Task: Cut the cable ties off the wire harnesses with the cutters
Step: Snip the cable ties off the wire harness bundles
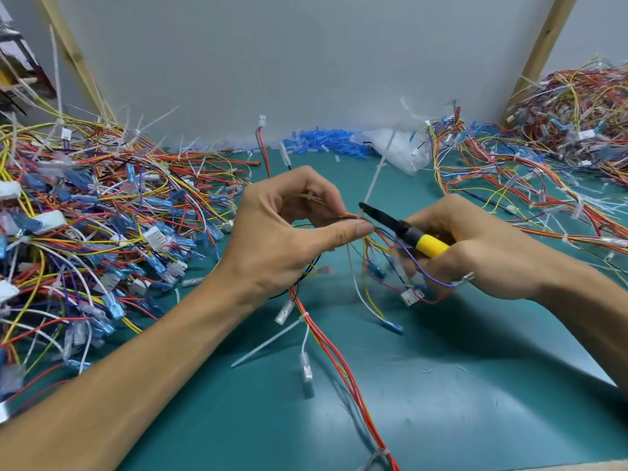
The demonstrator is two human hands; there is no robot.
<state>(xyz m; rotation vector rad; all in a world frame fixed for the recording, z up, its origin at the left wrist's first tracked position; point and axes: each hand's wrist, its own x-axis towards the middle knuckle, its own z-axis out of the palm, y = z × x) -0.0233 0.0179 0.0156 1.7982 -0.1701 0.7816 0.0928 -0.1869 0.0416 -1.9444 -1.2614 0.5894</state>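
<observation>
Our cutters [401, 229] lie on a slant. Their long axis runs from the lower right to the upper left, and the tip points left and away toward our left hand's fingertips. They have a dark, narrow nose and a yellow handle, and the nose looks like one wedge, so we cannot tell how the jaws stand. Our right hand [482, 253] is curled round the handle. Our left hand [292, 232] pinches the wire harness [326, 338] between thumb and forefinger, just beside the tip. A white cable tie [375, 178] rises from that spot, leaning up and right. The red, orange and yellow wires trail down over the green mat [475, 385]. A purple wire loops across our right fingers. Tangled wire heaps lie at the left [102, 215] and the right [560, 130], with blue sleeves [326, 139] along the wall.
</observation>
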